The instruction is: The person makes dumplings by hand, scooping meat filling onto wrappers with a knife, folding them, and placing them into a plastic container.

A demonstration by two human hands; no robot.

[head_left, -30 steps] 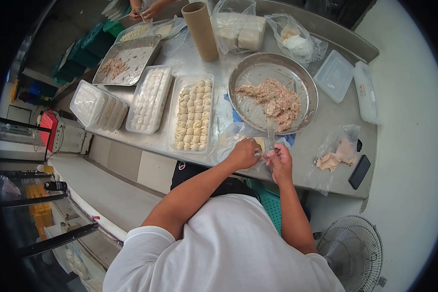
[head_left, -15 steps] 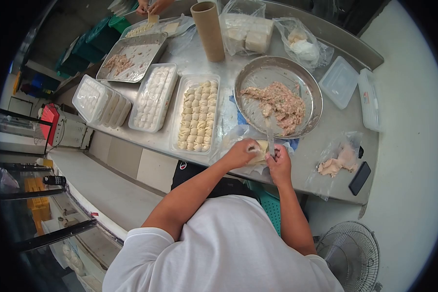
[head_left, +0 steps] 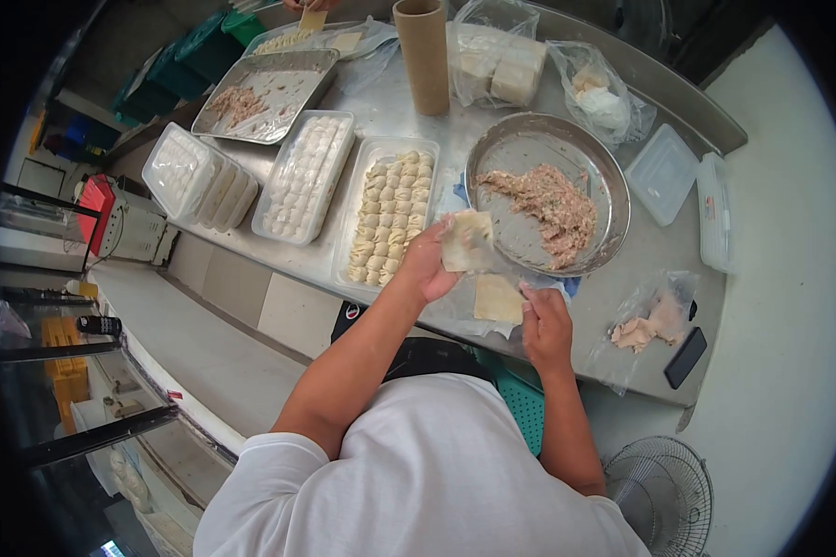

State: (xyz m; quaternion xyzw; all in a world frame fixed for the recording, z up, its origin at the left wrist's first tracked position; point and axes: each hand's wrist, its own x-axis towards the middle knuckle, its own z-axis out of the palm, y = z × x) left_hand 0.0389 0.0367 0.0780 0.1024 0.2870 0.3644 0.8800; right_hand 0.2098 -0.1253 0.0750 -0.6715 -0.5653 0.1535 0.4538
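Note:
My left hand (head_left: pixel 424 266) is closed on the edge of a square dumpling wrapper (head_left: pixel 464 239), raised beside the round metal pan of minced filling (head_left: pixel 553 209). My right hand (head_left: pixel 548 325) has its fingers pressed around a flat spatula; the blade is blurred and points toward the raised wrapper. Between the hands, more pale yellow wrappers (head_left: pixel 499 299) lie on plastic at the table's near edge. To the left, a clear container (head_left: pixel 342 265) holds rows of folded dumplings.
Lidded containers (head_left: pixel 304 176) and a metal tray with filling (head_left: pixel 265 97) stand left. A cardboard tube (head_left: pixel 423 56) and bagged blocks (head_left: pixel 502 70) are behind. At right lie clear lids (head_left: pixel 662 172), a bag of pinkish paste (head_left: pixel 650 325) and a phone (head_left: pixel 685 358). Another person's hand (head_left: pixel 311 5) works far back.
My left hand has lifted a wrapper up and left, off the other wrappers. The spatula in my right hand has swung from upright toward the left. The view has shifted slightly.

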